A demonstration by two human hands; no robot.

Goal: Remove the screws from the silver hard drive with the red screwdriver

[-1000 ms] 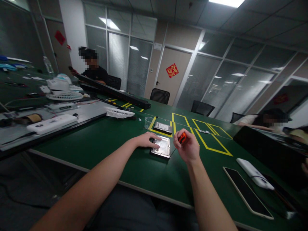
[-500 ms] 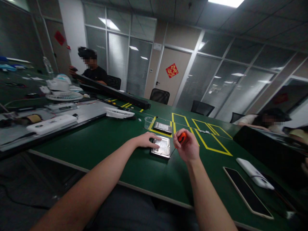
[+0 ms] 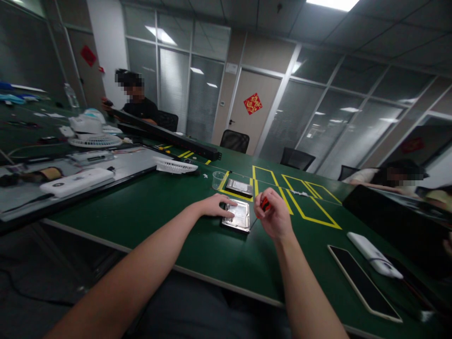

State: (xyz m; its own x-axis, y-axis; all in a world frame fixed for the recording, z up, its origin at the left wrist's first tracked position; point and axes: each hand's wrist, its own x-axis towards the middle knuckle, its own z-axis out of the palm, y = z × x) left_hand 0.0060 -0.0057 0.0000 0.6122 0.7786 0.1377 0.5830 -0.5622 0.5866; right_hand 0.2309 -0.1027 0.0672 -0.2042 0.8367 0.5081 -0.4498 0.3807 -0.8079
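Note:
A silver hard drive [image 3: 240,216] lies on the green table [image 3: 158,230] in front of me. My left hand [image 3: 213,205] rests on its left side, thumb and a finger spread apart over the top cover; the other fingers are hidden. Just right of the drive, my right hand [image 3: 274,214] is closed around a screwdriver [image 3: 264,204] with a red and black handle. Its thin shaft slants down towards the drive's right edge; whether the tip touches a screw is too small to tell.
Behind lie a second hard drive [image 3: 240,187] and a clear plastic cup [image 3: 218,180] near yellow tape outlines. A phone [image 3: 365,282] and a white power bank [image 3: 374,254] lie right. Left are a white fan part [image 3: 176,165] and a large panel [image 3: 134,162]. Other people sit around the table.
My right hand has turned slightly around the screwdriver, and less of the handle shows. My left hand and the hard drive stay in place.

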